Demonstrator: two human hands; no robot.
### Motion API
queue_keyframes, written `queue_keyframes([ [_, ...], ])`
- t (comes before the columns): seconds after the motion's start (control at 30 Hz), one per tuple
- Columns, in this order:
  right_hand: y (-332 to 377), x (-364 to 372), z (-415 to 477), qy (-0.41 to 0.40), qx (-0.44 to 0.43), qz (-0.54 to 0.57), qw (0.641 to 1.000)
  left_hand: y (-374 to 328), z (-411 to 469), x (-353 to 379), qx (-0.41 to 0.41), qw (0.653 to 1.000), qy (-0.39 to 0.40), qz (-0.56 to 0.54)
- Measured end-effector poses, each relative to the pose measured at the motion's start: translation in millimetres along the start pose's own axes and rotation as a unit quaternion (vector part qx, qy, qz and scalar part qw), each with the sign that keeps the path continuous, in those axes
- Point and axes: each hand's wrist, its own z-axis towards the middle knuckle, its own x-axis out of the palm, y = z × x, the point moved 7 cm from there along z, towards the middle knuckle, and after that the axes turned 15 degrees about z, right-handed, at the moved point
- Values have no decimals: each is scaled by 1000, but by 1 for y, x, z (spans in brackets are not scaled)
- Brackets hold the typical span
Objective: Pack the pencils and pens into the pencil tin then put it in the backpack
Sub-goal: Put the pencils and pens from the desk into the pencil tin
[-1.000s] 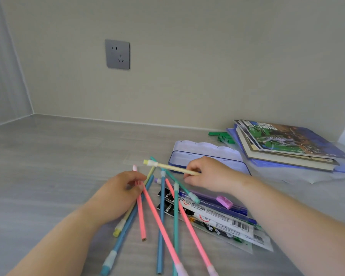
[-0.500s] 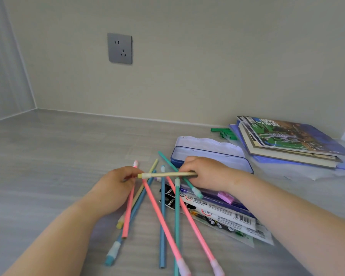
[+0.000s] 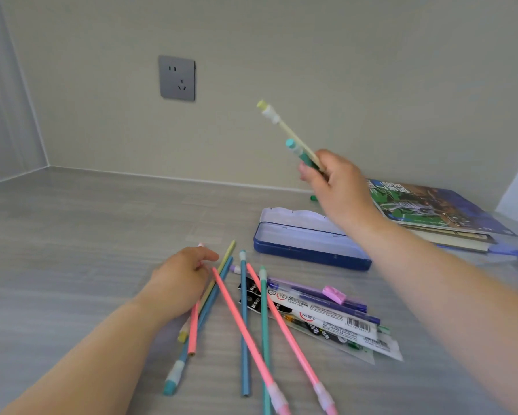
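My right hand (image 3: pixel 340 187) is raised above the open blue pencil tin (image 3: pixel 308 253) and grips two pencils, a yellow pencil (image 3: pixel 284 125) and a teal pencil (image 3: pixel 299 152), erasers pointing up and left. The tin looks empty, its lid (image 3: pixel 290 217) laid back behind it. My left hand (image 3: pixel 183 280) rests on the table with fingers closed over a short pink pencil (image 3: pixel 193 327). Several loose pencils (image 3: pixel 245 324) fan out in front of me. Packets of pens (image 3: pixel 326 319) lie to their right. No backpack is in view.
A pink eraser (image 3: pixel 334 295) sits on the pen packets. A stack of books (image 3: pixel 431 208) lies right of the tin, near the wall. A small green object (image 3: pixel 313 198) lies behind the tin. A grey socket (image 3: pixel 177 77) is on the wall.
My right hand has lifted off the table, up and to the right, carrying the yellow pencil and now a teal one too. My left hand stays on the pink pencil.
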Motion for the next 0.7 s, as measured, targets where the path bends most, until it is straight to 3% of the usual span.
queue_keyframes([
  [0.07, -5, -3, 6, 90, 19, -103, 990, -8, 4, -2, 15, 1000, 4, 18],
  [0.13, -28, 4, 1, 203, 96, -143, 964, -17, 11, -1, 35, 999, 16, 33],
  [0.2, -57, 10, -8, 262, 166, -180, 933, -29, 24, 3, 61, 997, 24, 44],
  [0.3, -93, 24, -20, 299, 222, -195, 907, -47, 44, 16, 86, 994, 40, 58],
  [0.4, -108, 39, -27, 329, 220, -233, 888, -62, 62, 29, 103, 991, 49, 76],
  [0.57, -117, 50, -27, 322, 197, -260, 889, -67, 78, 48, 135, 985, 47, 97],
  [0.7, -118, 64, -29, 359, 198, -206, 889, -63, 78, 51, 141, 983, 47, 107],
])
